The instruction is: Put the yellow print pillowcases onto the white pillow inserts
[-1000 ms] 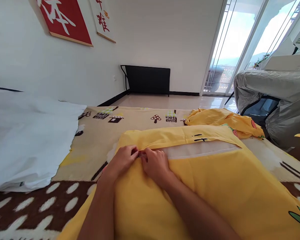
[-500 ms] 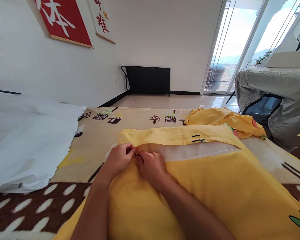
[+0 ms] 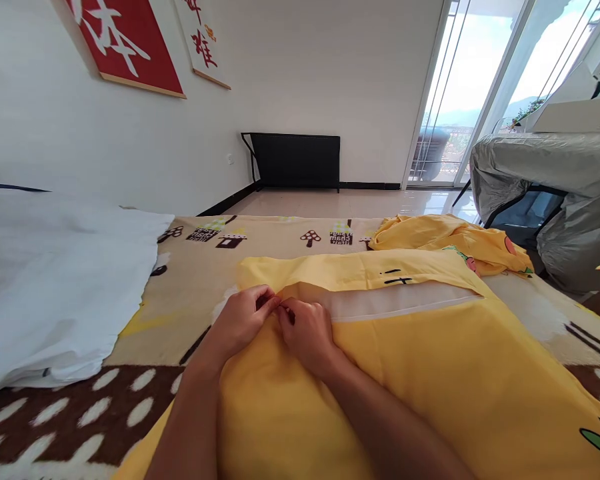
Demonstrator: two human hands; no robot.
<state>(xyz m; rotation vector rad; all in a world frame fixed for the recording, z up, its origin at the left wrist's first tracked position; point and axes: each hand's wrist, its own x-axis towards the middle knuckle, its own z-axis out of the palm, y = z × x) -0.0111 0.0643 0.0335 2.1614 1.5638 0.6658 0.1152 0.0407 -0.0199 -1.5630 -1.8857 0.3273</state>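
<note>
A yellow pillowcase (image 3: 430, 380) lies in front of me, filled with something white. Along its far side runs a long opening, edged by a pale strip like a zipper (image 3: 405, 312), with the white filling (image 3: 365, 301) showing through. At the left end of this opening my left hand (image 3: 243, 320) is closed, thumb and forefinger pinching the fabric edge. Right beside it my right hand (image 3: 307, 333) pinches the same edge, fingertips meeting the left ones. Whether a zipper pull sits between the fingers is too small to tell.
Beneath lies a patterned beige and brown blanket (image 3: 275, 233). White cloth (image 3: 65, 287) spreads on the left, and a crumpled yellow cloth (image 3: 430, 233) is at the far right. Beyond stand a black panel (image 3: 297, 161) against the wall and a grey-covered item (image 3: 580, 173).
Both hands have shifted very slightly right along the opening's left end, still pinching. The pillowcase is otherwise nearly unchanged.
</note>
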